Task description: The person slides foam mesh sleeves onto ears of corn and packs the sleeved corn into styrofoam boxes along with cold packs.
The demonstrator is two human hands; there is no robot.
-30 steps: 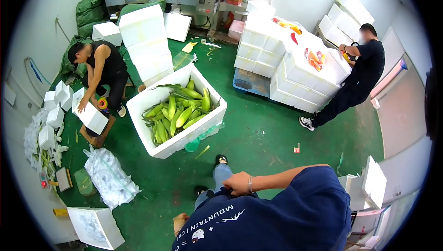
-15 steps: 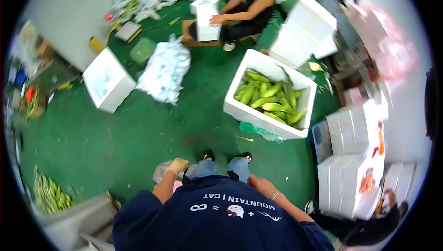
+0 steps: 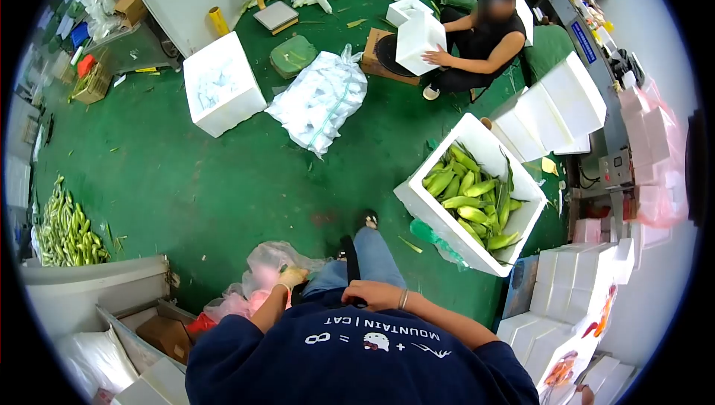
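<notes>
My right hand (image 3: pixel 375 295) is at my waist with its fingers curled on a black strap (image 3: pixel 349 256) that hangs down over my jeans. Beside my left thigh, my left hand (image 3: pixel 291 277) is closed; whatever may be in it is hidden. Just past that hand, clear and pink plastic bags (image 3: pixel 268 260) lie on the floor. To my front right stands a white foam box (image 3: pixel 530 220) of green-husked corn (image 3: pixel 469 200), with green netting (image 3: pixel 439 241) against its near side.
A person (image 3: pixel 491 48) sits ahead, holding a white foam box (image 3: pixel 418 44). Another foam box (image 3: pixel 242 92) and a stuffed white sack (image 3: pixel 320 103) stand on the green floor. Stacked boxes (image 3: pixel 566 278) line the right; a corn pile (image 3: pixel 67 230) lies left, above a grey partition (image 3: pixel 97 278).
My view has swung, so the room's things appear further right. My right hand has come inward to the strap at my waist. The seated person's box is now tilted.
</notes>
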